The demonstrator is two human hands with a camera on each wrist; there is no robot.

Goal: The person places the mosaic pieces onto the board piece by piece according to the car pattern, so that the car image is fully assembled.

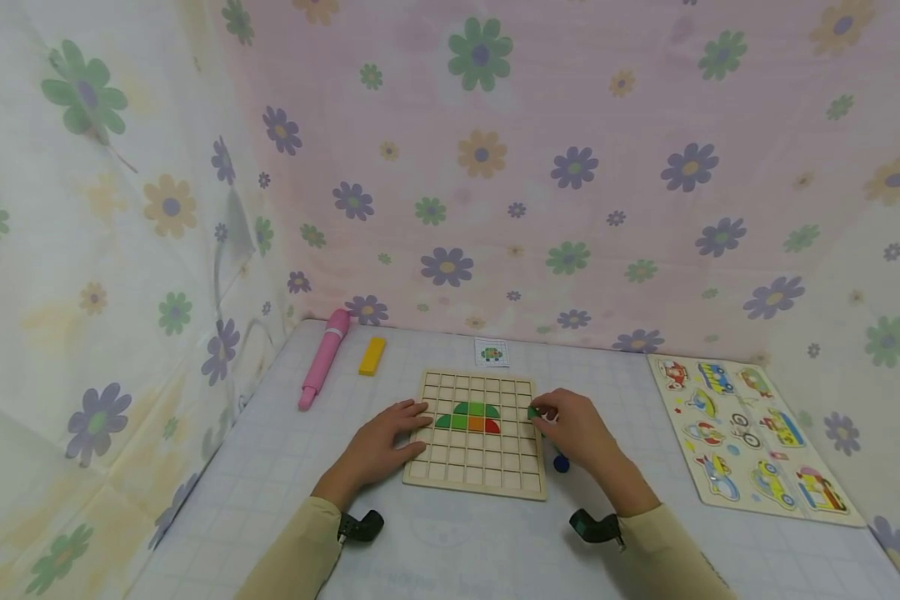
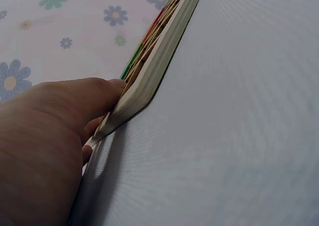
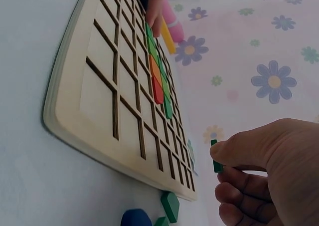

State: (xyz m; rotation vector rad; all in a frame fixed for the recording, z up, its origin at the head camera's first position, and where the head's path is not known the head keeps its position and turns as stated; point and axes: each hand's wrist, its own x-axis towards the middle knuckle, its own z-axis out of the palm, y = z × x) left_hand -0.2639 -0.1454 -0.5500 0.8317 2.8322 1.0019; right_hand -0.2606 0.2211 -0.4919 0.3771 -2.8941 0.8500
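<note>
A wooden grid board lies on the table with green pieces, an orange piece and a red piece set in its middle cells. My left hand rests at the board's left edge; in the left wrist view its thumb lies on the rim. At the opposite side, my right hand pinches a small green block between thumb and fingers, raised above the table. Under that hand, beside the board, lie a dark blue piece and loose green pieces.
Behind the board lies a small printed pattern card. A yellow block and a pink stick-like object are at the back left. To the right is a vehicle picture puzzle. Flowered cloth walls surround the table.
</note>
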